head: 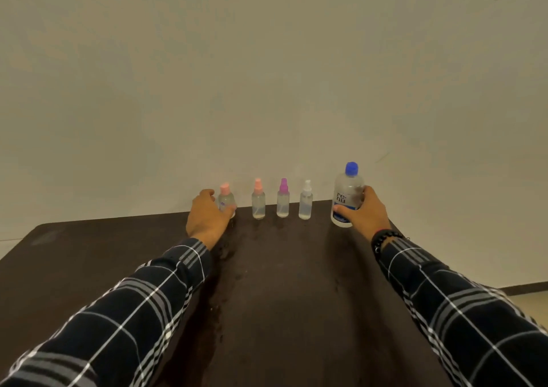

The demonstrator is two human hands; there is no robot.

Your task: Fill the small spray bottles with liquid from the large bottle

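Left hand point(207, 214) curls around the small clear pink-capped spray bottle point(226, 199). Right hand point(366, 213) grips the large clear blue-capped bottle point(347, 192), both upright on the dark counter point(281, 283).

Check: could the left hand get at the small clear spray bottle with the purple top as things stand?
Probably yes, once freed: the left hand holds the round pink-capped clear bottle, and only the pink-topped clear spray bottle stands between. The purple-topped clear spray bottle has open dark table in front.
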